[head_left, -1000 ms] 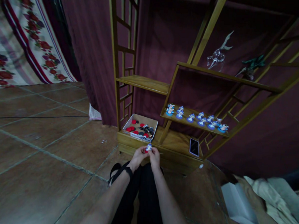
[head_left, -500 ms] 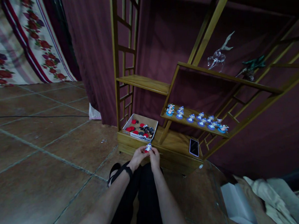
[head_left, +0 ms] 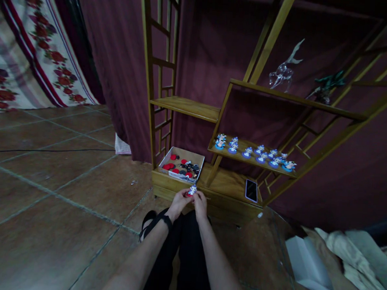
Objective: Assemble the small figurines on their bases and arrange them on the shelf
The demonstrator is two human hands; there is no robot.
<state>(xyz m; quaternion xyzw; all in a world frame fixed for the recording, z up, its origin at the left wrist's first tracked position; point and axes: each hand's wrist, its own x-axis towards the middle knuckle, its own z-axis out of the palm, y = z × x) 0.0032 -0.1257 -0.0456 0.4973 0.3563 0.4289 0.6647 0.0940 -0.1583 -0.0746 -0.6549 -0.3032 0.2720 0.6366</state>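
Observation:
A small white and purple figurine (head_left: 193,189) on a red base is held upright between my two hands, just in front of the wooden shelf unit. My left hand (head_left: 179,202) closes on the left side of its base. From the other side, the fingers of my right hand (head_left: 200,203) grip it too. Right behind the hands, a shallow cardboard box (head_left: 188,155) holds red and black discs and small dark pieces. Several similar figurines (head_left: 247,152) on purple or blue bases stand in rows on the middle shelf to the right.
A phone (head_left: 251,190) lies on the bottom board. A clear glass deer (head_left: 282,75) and a green ornament (head_left: 328,88) stand on the upper right shelf. At lower right, a white box (head_left: 309,261) sits on the tiled floor. A cable (head_left: 49,151) crosses the floor at left.
The figurine has turned or tilted very slightly in my hands. Both hands stay in nearly the same place, and the shelf and box are unchanged.

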